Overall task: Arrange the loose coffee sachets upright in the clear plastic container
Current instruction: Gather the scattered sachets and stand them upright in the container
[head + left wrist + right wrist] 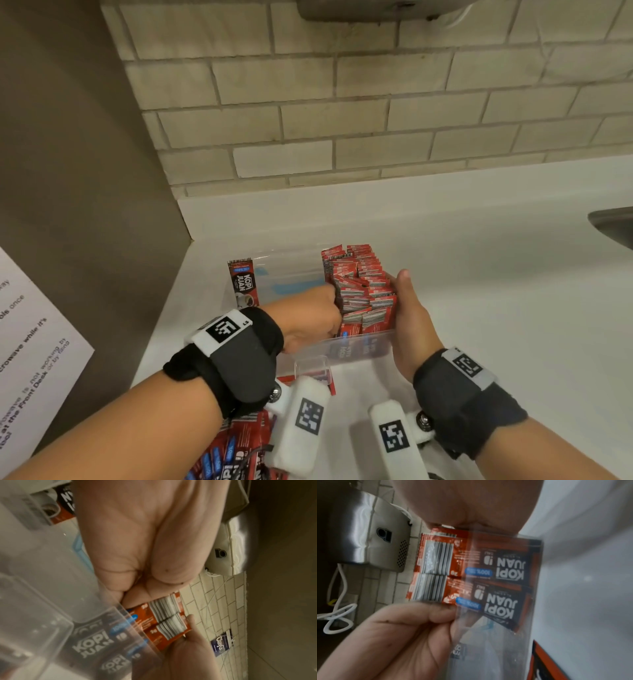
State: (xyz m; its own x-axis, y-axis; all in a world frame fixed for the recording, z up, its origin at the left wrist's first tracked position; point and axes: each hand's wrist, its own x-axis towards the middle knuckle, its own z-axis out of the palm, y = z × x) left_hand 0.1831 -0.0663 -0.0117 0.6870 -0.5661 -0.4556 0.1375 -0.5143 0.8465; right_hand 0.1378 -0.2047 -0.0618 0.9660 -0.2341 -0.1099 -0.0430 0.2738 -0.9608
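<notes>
Head view: the sachets [361,291] stand packed in the right half of the clear container [356,346], on the counter [479,274] at 12 o'clock from the person. The left hand [308,317] is fisted against the stack's 9 o'clock side, whether it grips any I can't tell, and the right hand [409,315] lies flat at 3 o'clock. They look light, thin and slick, so I'd squeeze the bundle by its flat faces.

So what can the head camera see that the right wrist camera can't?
Only the head view shows the loose pile of red coffee sachets lying near the person, and the single sachet standing at the container's left end. Only the right wrist view shows the shiny metal wall box with white cables. Both show the clear plastic container holding packed red sachets, with the left hand and right hand on either side.
</notes>
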